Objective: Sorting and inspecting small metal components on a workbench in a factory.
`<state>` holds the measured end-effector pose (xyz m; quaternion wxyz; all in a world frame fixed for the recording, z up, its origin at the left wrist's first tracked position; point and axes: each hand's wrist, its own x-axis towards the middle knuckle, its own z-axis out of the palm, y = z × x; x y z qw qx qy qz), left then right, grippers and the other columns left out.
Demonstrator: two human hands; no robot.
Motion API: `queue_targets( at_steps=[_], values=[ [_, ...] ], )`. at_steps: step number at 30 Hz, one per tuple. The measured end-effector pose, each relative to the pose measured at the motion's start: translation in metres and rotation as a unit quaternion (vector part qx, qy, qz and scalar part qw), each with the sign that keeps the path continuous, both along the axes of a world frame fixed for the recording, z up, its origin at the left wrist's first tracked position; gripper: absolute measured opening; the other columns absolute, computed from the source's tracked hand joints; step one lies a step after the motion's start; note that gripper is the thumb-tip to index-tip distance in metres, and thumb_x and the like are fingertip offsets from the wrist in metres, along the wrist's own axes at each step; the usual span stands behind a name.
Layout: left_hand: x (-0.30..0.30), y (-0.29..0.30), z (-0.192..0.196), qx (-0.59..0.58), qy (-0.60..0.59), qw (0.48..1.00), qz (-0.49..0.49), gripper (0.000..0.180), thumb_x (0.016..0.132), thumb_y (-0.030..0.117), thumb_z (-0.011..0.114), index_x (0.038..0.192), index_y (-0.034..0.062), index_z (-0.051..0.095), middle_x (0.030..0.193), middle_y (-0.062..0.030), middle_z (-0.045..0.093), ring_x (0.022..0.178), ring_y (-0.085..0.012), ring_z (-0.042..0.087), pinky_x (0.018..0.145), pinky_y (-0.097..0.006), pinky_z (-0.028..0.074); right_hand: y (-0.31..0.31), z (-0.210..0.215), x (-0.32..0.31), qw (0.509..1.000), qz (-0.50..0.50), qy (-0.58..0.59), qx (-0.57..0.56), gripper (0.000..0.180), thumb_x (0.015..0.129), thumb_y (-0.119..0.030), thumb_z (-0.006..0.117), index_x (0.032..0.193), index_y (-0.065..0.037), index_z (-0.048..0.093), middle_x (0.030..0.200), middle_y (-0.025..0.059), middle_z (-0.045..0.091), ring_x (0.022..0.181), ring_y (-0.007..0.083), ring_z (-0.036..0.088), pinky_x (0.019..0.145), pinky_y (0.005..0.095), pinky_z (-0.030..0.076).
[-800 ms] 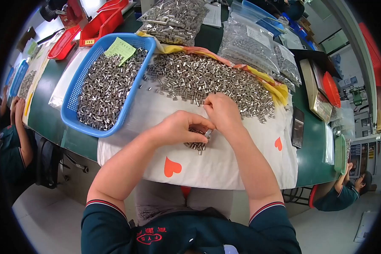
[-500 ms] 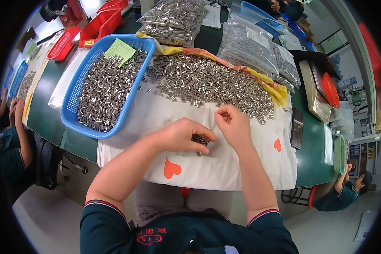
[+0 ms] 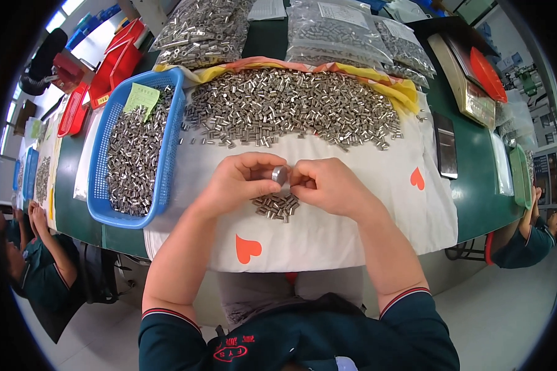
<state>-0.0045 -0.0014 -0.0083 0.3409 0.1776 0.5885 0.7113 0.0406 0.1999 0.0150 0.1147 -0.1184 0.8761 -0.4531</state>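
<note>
Head view: where do we hold the metal disc (image 3: 280,176)?

We pinch it between the thumb and fingertips of our left hand (image 3: 232,180), above the white cloth (image 3: 322,241).

What is the state of our right hand (image 3: 334,185)?

We see its fingers curled, thumb drawn in against them, just beside the disc; whether they grip a part, we cannot tell.

Where are the metal cylinders (image 3: 284,105)?

We find a small pile (image 3: 274,208) just below the hands, a larger heap (image 3: 328,111) beyond, and more inside the blue basket (image 3: 97,179) at left.
</note>
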Motion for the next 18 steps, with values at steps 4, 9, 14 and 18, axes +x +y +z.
queue_targets(
  at_steps=[4,9,14,18],
  values=[
    [-0.003,0.000,-0.004,0.031,-0.003,0.998,0.061,0.038,0.075,-0.004,0.063,0.111,0.0000,0.053,0.099,-0.0054,0.060,0.086,-0.0099,0.058,0.076,-0.023,0.049,0.000,0.013,-0.003,0.989,-0.090,-0.053,-0.105,0.010,0.073,-0.006,0.062,0.082,-0.002,0.061,0.070,0.0014,0.060,0.062,0.0079,0.053,0.057,0.0229,0.043],
    [-0.002,0.002,-0.001,0.031,-0.026,0.997,0.066,0.038,0.075,-0.005,0.062,0.112,-0.0008,0.052,0.098,-0.0063,0.061,0.085,-0.0106,0.059,0.076,-0.023,0.049,-0.011,0.005,-0.002,0.970,-0.122,0.031,-0.208,0.009,0.074,-0.004,0.061,0.083,-0.001,0.062,0.075,0.0021,0.061,0.066,0.0072,0.054,0.060,0.0216,0.043],
    [-0.001,0.002,0.001,0.035,-0.009,0.998,0.044,0.037,0.076,-0.004,0.062,0.112,-0.0021,0.052,0.094,-0.0058,0.061,0.085,-0.0109,0.059,0.076,-0.024,0.049,-0.014,0.003,0.001,0.977,-0.108,0.071,-0.169,0.009,0.074,-0.002,0.062,0.083,-0.001,0.062,0.077,0.0018,0.060,0.066,0.0081,0.053,0.060,0.0221,0.043],
    [0.001,0.001,-0.001,0.031,0.005,0.998,0.058,0.038,0.076,-0.003,0.063,0.112,-0.0022,0.052,0.094,-0.0057,0.061,0.084,-0.0104,0.058,0.075,-0.022,0.049,-0.019,0.002,-0.001,0.975,-0.105,0.082,-0.176,0.008,0.073,-0.001,0.062,0.081,-0.001,0.062,0.074,0.0025,0.059,0.065,0.0099,0.054,0.059,0.0229,0.044]
  ],
)
